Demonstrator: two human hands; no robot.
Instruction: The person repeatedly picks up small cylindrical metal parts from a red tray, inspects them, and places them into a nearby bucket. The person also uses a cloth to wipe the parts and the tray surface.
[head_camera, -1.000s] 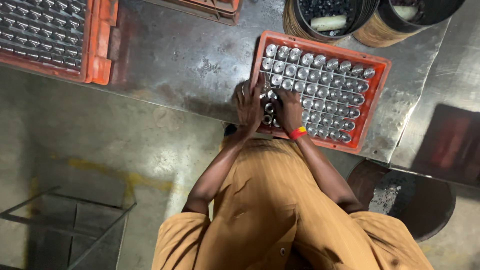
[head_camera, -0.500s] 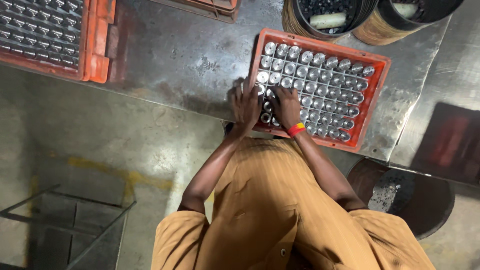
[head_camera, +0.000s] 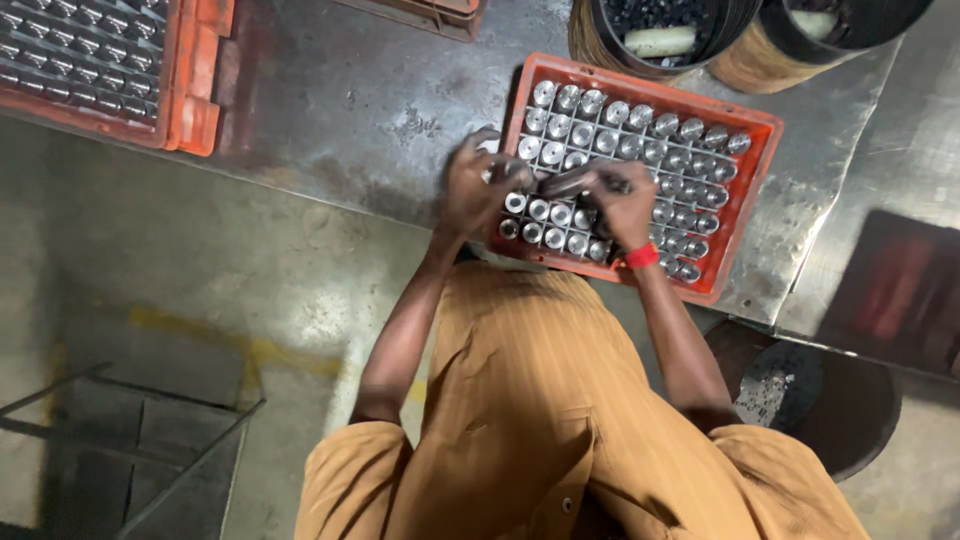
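Right hand (head_camera: 622, 200) curled over the near-left part of an orange tray (head_camera: 762, 140), fingers closed round a short metal cylinder (head_camera: 566, 185) lying sideways above the rows, its free end pointing toward the other hand. Red band (head_camera: 641, 256) on that wrist. Left hand (head_camera: 472, 190) just off the tray's left edge, fingers bent inward near the cylinder's end and round something small and metallic; blurred by motion, so cannot tell whether closed on it or merely touching. Both hands close together, nearly meeting over the tray's left columns.

Tray gridded into compartments, most filled with upright shiny metal cylinders (head_camera: 640, 140), round tops facing up; standing on a worn grey metal table (head_camera: 350, 100), near its front edge. Beyond the tray, two round dark bins (head_camera: 650, 30) at the table's far side, one holding dark small parts and a pale cylindrical piece. At far left on the same table, a second orange tray (head_camera: 195, 80) packed with similar parts, well apart from the hands. Below, tan striped shirt (head_camera: 560, 400), concrete floor with a faded yellow line (head_camera: 250, 345), a wire frame (head_camera: 130, 440) at lower left, a dark round stool (head_camera: 830, 400) at lower right.
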